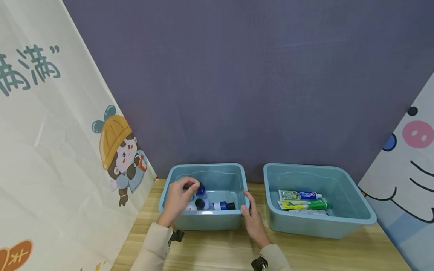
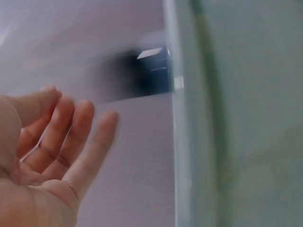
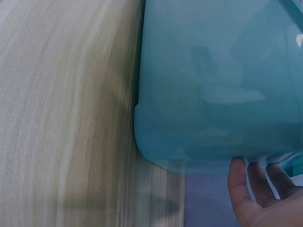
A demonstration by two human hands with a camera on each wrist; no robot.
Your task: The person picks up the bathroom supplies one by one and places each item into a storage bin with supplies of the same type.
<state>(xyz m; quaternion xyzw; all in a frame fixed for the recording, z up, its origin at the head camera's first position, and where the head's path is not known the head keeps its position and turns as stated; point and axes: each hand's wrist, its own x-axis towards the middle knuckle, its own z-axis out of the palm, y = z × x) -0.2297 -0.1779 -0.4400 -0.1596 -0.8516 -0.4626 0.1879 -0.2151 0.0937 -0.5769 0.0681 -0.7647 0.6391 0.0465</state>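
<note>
My left hand (image 1: pixel 179 195) is over the left blue-grey plastic bin (image 1: pixel 210 222), thumb and index fingertips close together. In the left wrist view its other fingers (image 2: pixel 87 156) are spread and slightly bent, with nothing seen between them. Inside the bin, a dark blue bottle (image 1: pixel 201 191) stands near that hand. Another dark-capped bottle (image 1: pixel 202 204) and a blue bottle with a white label and black cap (image 1: pixel 222 206) sit in front of it. My right hand (image 1: pixel 255 220) holds the bin's front right corner, with thumb and fingers on its edge; fingertips (image 3: pixel 236 172) touch the side wall.
A second blue-grey bin (image 1: pixel 315 222) stands to the right on the wooden table (image 1: pixel 217 248). It holds several toothpaste tubes (image 1: pixel 303 204). A dark grey-purple panel (image 1: pixel 237 94) rises behind, with a printed white sheet (image 1: pixel 51 150) on the left.
</note>
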